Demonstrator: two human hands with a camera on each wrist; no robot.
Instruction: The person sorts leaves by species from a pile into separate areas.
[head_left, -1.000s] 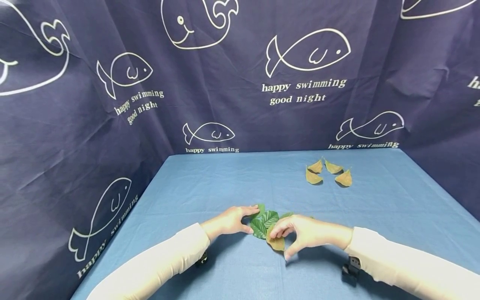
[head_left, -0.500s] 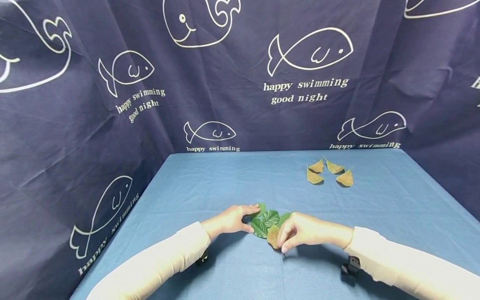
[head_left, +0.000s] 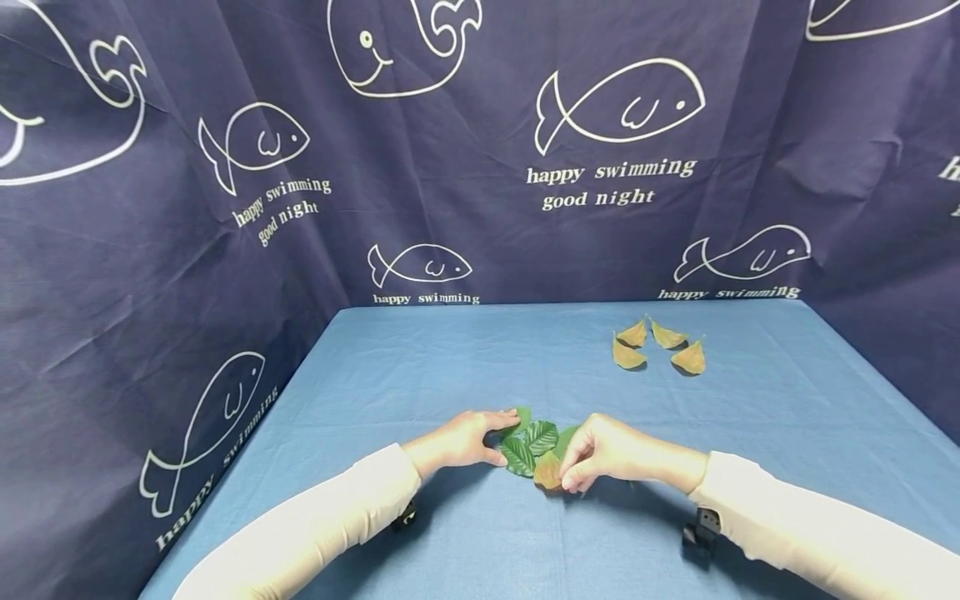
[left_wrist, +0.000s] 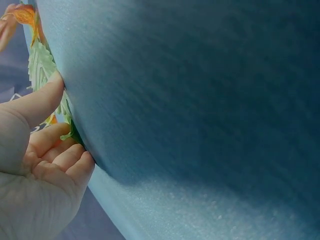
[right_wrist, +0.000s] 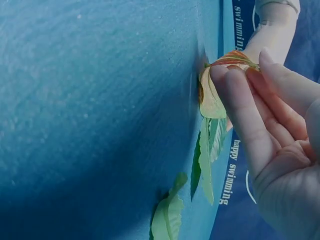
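A yellow-brown leaf (head_left: 548,472) lies at the near edge of a cluster of green leaves on the blue cloth. My right hand (head_left: 611,450) pinches its right end between thumb and fingers; in the right wrist view the leaf's orange part (right_wrist: 233,58) rises to the fingertips. On the cluster's left side, my left hand (head_left: 467,440) rests with thumb and fingers spread, touching a dark green leaf (head_left: 517,456) and a smooth green leaf (head_left: 523,418). Between them is a ribbed green leaf (head_left: 542,436). Another green leaf (head_left: 568,440) is partly hidden behind my right hand.
Several yellow-brown leaves (head_left: 689,358) form an arc at the table's back right. The blue cloth (head_left: 420,358) covers the table. Dark blue curtains (head_left: 487,183) with white fish prints stand behind and at the sides.
My right hand has closed its thumb and fingers on the yellow-brown leaf and shifted slightly away from me; the leaf has turned with it. My left hand has stayed in place.
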